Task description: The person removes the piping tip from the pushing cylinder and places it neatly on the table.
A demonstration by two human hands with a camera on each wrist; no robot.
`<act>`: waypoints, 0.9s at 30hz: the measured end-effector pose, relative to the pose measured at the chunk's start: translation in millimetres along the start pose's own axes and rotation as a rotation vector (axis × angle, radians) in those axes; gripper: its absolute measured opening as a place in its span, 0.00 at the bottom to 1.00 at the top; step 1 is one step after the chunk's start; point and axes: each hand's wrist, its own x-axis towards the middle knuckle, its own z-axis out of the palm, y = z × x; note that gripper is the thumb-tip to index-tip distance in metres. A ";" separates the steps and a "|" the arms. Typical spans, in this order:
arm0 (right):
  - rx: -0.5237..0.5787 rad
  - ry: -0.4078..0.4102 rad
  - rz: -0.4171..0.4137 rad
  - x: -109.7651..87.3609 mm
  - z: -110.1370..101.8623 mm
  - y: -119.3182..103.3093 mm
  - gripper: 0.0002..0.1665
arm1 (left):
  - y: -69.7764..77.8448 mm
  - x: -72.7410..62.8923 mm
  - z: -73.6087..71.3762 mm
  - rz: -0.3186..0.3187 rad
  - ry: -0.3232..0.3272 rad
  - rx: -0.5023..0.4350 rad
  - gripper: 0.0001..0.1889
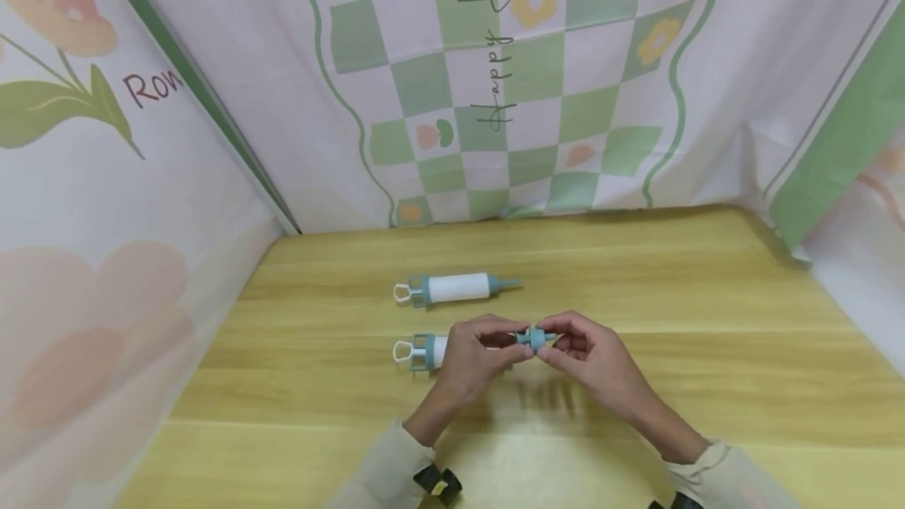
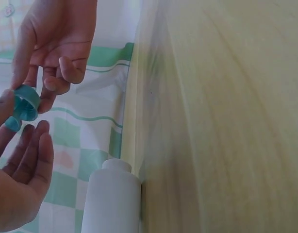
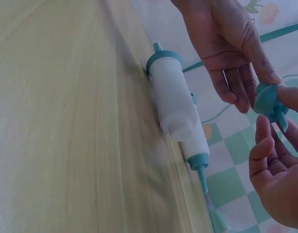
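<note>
Between the fingertips of both hands is a small teal nozzle cap (image 1: 537,338), its narrow tip pointing right. My left hand (image 1: 475,353) pinches its left end with thumb and fingers, while my right hand (image 1: 595,358) pinches the collar and tip side. In the left wrist view the cap (image 2: 27,101) shows its ribbed hollow inside. Beneath my left hand lies a white syringe-like tube (image 1: 440,352) with a teal end and a white pull handle. Its bare white neck (image 3: 182,132) shows in the right wrist view. Whether the cap is one piece or two, I cannot tell.
Farther back on the wooden table (image 1: 318,383) lies a second white tube (image 1: 458,287), with a teal nozzle on its right end and a handle on its left. Patterned cloth curtains (image 1: 488,85) stand behind the table and at both sides.
</note>
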 end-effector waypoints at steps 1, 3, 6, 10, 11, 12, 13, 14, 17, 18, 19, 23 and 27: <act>-0.004 0.003 -0.004 0.2 -0.8 -0.2 0.14 | -0.3 0.5 0.3 0.012 0.005 0.018 0.14; -0.007 0.009 -0.007 0.4 -1.8 -0.3 0.14 | -1.3 0.8 0.3 0.025 0.012 0.045 0.14; -0.007 0.007 -0.008 0.2 -3.1 0.1 0.15 | -0.9 -0.4 -1.1 0.020 0.029 0.041 0.14; -0.014 0.008 -0.013 -0.8 -6.7 0.4 0.15 | 0.6 -0.7 -3.1 0.001 0.061 0.040 0.12; -0.019 0.010 -0.012 -1.3 -8.3 0.4 0.15 | 0.8 -0.1 -3.3 0.002 0.068 0.046 0.11; -0.024 0.010 -0.012 -1.9 -10.1 0.5 0.15 | 1.3 0.5 -3.5 0.002 0.071 0.052 0.11; -0.028 0.010 -0.012 -2.8 -12.1 0.6 0.15 | 1.5 1.1 -3.6 0.003 0.072 0.057 0.10; -0.032 0.010 -0.010 -3.7 -14.2 0.6 0.15 | 2.1 1.8 -3.8 0.003 0.072 0.064 0.10; -0.043 0.009 0.005 -7.1 -20.0 0.8 0.15 | 2.7 4.2 -4.0 0.006 0.063 0.075 0.11; -0.048 0.011 0.009 -8.1 -21.6 1.2 0.15 | 3.0 4.9 -4.2 0.007 0.055 0.082 0.11; -0.053 0.016 0.014 -9.1 -23.0 1.6 0.15 | 2.9 5.6 -4.4 0.008 0.048 0.087 0.11; -0.055 0.021 0.031 -12.6 -27.1 3.8 0.15 | 3.1 5.4 -6.1 -0.002 0.030 0.118 0.12; -0.070 0.019 0.035 -16.0 -33.2 5.5 0.15 | 1.2 4.8 -5.9 -0.004 0.022 0.136 0.12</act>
